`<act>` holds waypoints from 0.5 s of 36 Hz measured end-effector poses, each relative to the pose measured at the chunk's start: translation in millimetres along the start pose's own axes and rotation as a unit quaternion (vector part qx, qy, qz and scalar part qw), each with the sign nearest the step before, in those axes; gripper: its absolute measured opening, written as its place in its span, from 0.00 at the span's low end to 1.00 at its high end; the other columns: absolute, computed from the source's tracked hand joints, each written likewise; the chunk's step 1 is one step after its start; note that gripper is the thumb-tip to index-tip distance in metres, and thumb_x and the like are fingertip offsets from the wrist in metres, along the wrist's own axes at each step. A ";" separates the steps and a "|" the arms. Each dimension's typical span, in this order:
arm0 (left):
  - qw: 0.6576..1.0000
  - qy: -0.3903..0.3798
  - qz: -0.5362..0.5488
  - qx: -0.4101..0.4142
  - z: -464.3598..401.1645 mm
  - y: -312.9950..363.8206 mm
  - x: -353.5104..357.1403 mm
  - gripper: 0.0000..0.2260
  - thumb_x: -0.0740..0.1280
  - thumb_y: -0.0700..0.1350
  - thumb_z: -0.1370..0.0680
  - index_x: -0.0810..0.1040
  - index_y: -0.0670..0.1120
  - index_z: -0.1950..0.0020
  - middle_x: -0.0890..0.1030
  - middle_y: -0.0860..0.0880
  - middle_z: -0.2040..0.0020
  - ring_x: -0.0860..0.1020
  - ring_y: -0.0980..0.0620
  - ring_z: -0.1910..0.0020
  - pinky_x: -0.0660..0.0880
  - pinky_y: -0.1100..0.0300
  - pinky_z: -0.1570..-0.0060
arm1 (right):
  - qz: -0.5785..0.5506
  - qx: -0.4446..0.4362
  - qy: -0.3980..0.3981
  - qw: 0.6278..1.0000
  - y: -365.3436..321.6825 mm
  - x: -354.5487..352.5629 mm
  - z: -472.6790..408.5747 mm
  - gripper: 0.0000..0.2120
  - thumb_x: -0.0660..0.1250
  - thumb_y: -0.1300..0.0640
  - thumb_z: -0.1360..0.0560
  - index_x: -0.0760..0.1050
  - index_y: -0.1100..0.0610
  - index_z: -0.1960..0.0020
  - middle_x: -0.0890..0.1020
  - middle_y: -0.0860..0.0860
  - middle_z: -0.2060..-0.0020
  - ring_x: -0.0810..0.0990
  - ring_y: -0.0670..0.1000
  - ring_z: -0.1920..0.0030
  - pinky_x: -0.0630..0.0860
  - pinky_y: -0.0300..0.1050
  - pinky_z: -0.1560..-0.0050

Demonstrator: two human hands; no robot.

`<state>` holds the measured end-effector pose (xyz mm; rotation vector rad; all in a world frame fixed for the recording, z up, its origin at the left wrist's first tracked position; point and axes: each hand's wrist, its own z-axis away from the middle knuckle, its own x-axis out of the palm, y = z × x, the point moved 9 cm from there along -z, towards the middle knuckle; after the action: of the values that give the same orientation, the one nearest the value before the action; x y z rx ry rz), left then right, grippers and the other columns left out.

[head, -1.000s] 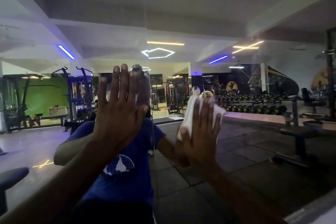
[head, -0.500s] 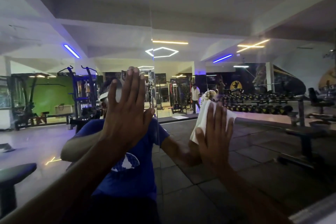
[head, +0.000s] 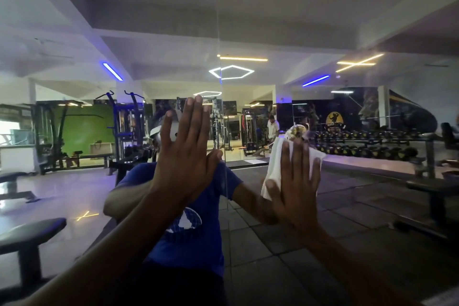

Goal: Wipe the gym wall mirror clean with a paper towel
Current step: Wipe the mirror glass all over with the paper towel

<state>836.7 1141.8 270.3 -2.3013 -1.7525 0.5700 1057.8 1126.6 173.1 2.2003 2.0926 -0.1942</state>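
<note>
Head view: we face the mirror (head: 347,218) with both arms raised. Our left hand (head: 185,154) lies flat on the glass, fingers straight and together, holding nothing and serving as a brace. Our right hand (head: 295,186) is also flat, fingers straight and slightly spread, pressing the towel (head: 274,169) against the glass; the towel sticks out above the fingertips and past the thumb side, so only its middle is pinned.

A vertical seam (head: 219,87) between panels runs just right of the left hand, between the two hands. Beyond the right hand the glass reflects a dumbbell rack (head: 367,141); behind the left hand it reflects our blue shirt (head: 196,236).

We judge the wipe to be under way. The risks from here:
- The bare left palm may leave prints or smears on the glass, undoing the cleaning there.
- The loose towel edges may fold or slip out from under the flat fingers, since nothing grips them.
- Crossing the seam, the towel could catch on the edge and tear.
- In this dim light, streaks may go unnoticed.
</note>
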 end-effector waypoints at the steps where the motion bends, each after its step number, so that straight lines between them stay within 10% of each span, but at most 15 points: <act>1: 1.000 -0.002 -0.001 -0.002 -0.1 0.1 0.5 0.36 0.45 0.61 0.15 0.46 0.38 0.15 0.45 0.37 0.15 0.44 0.40 0.15 0.50 0.33 0.20 | 0.007 0.005 0.002 1.000 5.5 0.1 -13.9 0.37 0.49 0.38 0.15 0.52 0.60 0.14 0.50 0.59 0.14 0.49 0.62 0.15 0.51 0.72 0.19; 8: 1.000 0.007 0.007 -0.008 -1.3 2.1 -0.6 0.35 0.44 0.60 0.15 0.47 0.38 0.15 0.46 0.37 0.15 0.45 0.40 0.15 0.52 0.32 0.21 | 0.006 0.099 0.027 0.995 39.9 -21.8 -154.2 0.40 0.35 0.33 0.16 0.52 0.57 0.14 0.55 0.59 0.15 0.54 0.61 0.15 0.51 0.68 0.18; 18: 1.000 -0.005 0.017 -0.016 -2.4 4.2 -2.7 0.37 0.43 0.62 0.16 0.48 0.37 0.16 0.47 0.35 0.15 0.47 0.38 0.15 0.52 0.32 0.21 | -0.028 0.143 -0.005 0.989 19.4 5.3 39.4 0.38 0.43 0.36 0.15 0.53 0.61 0.15 0.54 0.60 0.15 0.54 0.62 0.15 0.54 0.73 0.20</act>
<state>840.7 1138.2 271.4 -2.3584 -1.7422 0.5628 1076.5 1124.5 133.1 2.2831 2.2442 -0.5404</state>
